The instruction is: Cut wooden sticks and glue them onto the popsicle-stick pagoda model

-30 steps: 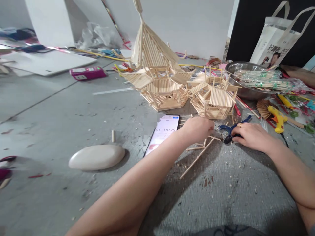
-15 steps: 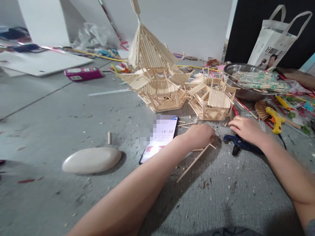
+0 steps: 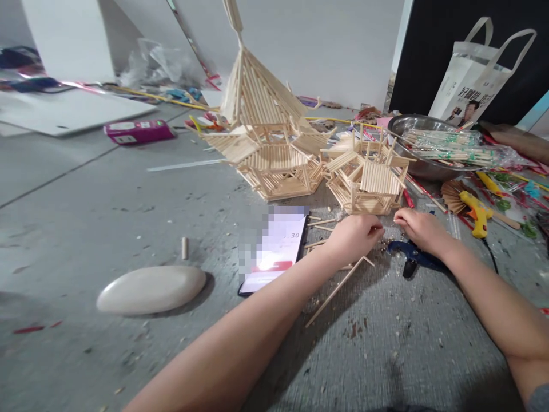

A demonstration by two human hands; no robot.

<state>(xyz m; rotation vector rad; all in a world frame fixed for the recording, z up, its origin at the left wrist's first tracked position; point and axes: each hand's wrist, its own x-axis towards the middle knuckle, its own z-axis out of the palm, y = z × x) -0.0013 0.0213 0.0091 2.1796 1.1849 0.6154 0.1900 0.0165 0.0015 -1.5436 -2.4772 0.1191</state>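
Just in front of the smaller stick model (image 3: 373, 177), my left hand (image 3: 355, 236) is closed, its fingertips pressed together. What it pinches, if anything, is too small to make out. A short gap to the right, my right hand (image 3: 422, 230) is also closed with fingers curled, and its content is hidden. The blue-handled cutter (image 3: 412, 252) lies on the floor right under my right hand and wrist. Beside my left hand rest several loose wooden sticks (image 3: 332, 297). A lit phone (image 3: 278, 246) lies left of my left wrist.
A taller stick model with a pointed roof (image 3: 270, 114) stands behind the phone. At right are a steel bowl (image 3: 424, 166) of wrapped sticks and a yellow glue gun (image 3: 477, 212). A smooth pale oval object (image 3: 152, 290) and a purple packet (image 3: 139, 131) lie at left.
My two hands have come closer together, the left moving slightly right. My right fingers are curled in more. The whole view has shifted a little.
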